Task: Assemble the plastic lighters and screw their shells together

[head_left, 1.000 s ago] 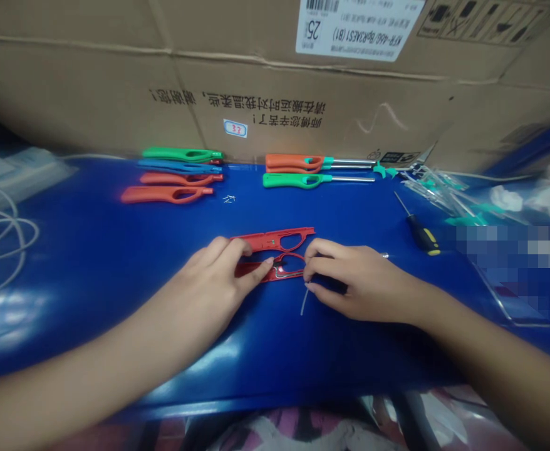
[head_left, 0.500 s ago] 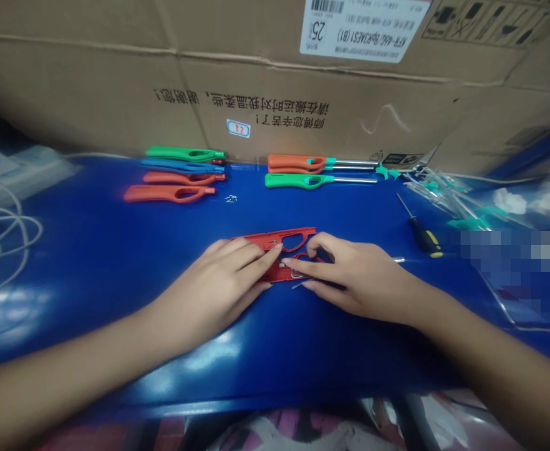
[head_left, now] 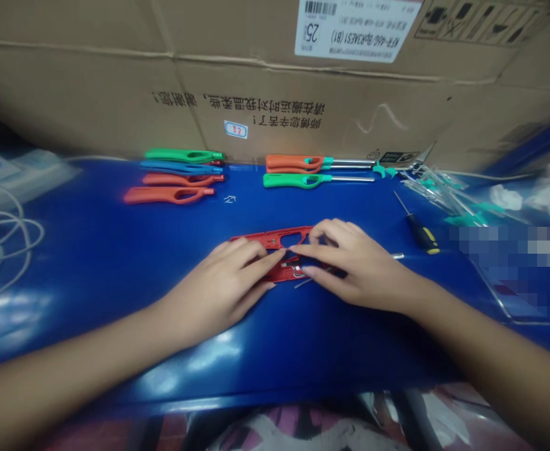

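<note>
Two red lighter casing halves lie side by side on the blue table. The upper half point(head_left: 271, 240) shows a finger-hole, and the lower half point(head_left: 282, 274) holds small metal and white parts. My left hand point(head_left: 230, 275) is closed over their left ends, thumb against the lower half and index finger reaching between them. My right hand point(head_left: 354, 263) bends over their right ends, with its index fingertip meeting the left one. Its thumb is at the lower half, and its other fingers curl by the upper half. What lies between the fingertips is too small to name. A thin metal piece point(head_left: 303, 283) lies just below.
Several lighter handles point(head_left: 171, 195) lie at back left, near tiny screws point(head_left: 230, 199). Lighters with metal tubes point(head_left: 294, 180) lie at back centre. A screwdriver point(head_left: 423, 235), metal tubes with teal pieces point(head_left: 444, 191) and a cable point(head_left: 16, 238) flank them. A cardboard box point(head_left: 115, 81) stands behind.
My right index finger has moved up from the lower half to meet the left index fingertip. The metal parts in the lower half show more. My left hand stays on the casing.
</note>
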Demonstrator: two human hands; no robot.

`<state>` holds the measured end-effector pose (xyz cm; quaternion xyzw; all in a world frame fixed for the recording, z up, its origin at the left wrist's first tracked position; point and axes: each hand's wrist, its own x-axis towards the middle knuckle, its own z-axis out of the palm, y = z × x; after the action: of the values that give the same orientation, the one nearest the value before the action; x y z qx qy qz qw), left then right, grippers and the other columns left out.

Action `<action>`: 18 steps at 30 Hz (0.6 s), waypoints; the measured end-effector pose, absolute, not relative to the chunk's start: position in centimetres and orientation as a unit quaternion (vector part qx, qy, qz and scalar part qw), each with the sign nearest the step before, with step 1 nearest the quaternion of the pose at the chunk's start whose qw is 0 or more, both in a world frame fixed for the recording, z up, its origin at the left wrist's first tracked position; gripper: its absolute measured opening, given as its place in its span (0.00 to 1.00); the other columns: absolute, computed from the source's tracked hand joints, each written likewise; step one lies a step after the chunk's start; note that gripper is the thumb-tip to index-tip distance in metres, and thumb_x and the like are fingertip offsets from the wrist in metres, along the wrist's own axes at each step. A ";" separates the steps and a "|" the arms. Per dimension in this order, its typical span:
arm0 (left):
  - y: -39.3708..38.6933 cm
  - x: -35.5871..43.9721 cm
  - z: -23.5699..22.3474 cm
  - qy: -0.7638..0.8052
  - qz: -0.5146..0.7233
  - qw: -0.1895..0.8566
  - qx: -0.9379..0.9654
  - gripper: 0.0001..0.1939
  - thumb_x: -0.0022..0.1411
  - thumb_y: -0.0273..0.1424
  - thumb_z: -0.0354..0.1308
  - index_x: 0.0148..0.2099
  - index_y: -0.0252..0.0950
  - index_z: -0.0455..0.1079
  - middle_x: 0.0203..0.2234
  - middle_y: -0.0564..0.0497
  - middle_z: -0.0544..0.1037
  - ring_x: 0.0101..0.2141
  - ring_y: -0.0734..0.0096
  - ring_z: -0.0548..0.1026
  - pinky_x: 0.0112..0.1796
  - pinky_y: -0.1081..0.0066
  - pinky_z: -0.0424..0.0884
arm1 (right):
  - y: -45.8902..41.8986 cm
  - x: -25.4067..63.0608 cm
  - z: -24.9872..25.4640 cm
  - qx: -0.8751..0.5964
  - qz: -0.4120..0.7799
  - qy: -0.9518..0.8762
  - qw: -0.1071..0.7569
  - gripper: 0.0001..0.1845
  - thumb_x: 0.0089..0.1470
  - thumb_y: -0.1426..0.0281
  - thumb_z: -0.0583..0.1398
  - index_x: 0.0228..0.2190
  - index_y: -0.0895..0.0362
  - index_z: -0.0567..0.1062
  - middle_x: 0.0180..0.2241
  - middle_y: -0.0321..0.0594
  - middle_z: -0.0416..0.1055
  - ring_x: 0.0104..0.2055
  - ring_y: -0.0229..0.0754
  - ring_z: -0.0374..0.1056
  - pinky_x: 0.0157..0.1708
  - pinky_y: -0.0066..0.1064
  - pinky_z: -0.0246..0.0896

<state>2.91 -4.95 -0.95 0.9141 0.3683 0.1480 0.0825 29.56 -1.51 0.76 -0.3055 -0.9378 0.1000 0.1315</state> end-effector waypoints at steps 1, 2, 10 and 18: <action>-5.0 3.0 -0.9 0.369 0.144 0.090 0.914 0.20 0.73 0.32 0.51 0.64 0.35 0.65 0.45 0.43 0.73 0.46 0.58 0.70 0.47 0.57 0.70 | -1.4 29.6 0.9 -0.318 0.109 -0.930 0.148 0.15 0.67 0.63 0.54 0.49 0.55 0.74 0.44 0.45 0.68 0.45 0.46 0.63 0.45 0.40 0.56; -5.0 3.0 -0.9 0.369 0.143 0.095 0.914 0.20 0.73 0.32 0.51 0.64 0.36 0.66 0.45 0.43 0.73 0.45 0.59 0.70 0.47 0.58 0.70 | -1.3 29.6 1.0 -0.327 0.115 -0.925 0.154 0.11 0.66 0.65 0.55 0.45 0.56 0.73 0.41 0.44 0.69 0.43 0.45 0.62 0.44 0.39 0.55; -5.0 3.1 -1.0 0.358 0.143 0.086 0.919 0.19 0.73 0.30 0.49 0.64 0.39 0.67 0.45 0.43 0.72 0.43 0.60 0.68 0.45 0.58 0.70 | -1.5 29.1 0.8 -0.319 0.144 -0.934 0.067 0.06 0.63 0.69 0.55 0.40 0.56 0.70 0.37 0.42 0.70 0.40 0.45 0.61 0.41 0.37 0.50; -4.8 3.0 -0.5 0.350 0.111 0.099 0.925 0.23 0.72 0.28 0.48 0.67 0.46 0.62 0.47 0.44 0.71 0.46 0.57 0.68 0.46 0.58 0.69 | -1.5 29.7 1.0 -0.302 0.180 -0.932 0.088 0.09 0.60 0.69 0.59 0.44 0.55 0.70 0.42 0.42 0.71 0.45 0.46 0.62 0.44 0.39 0.54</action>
<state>2.96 -4.83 -0.51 0.9247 0.3504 0.1106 0.0992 29.67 -1.55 1.02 -0.3016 -0.9323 0.1796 0.0876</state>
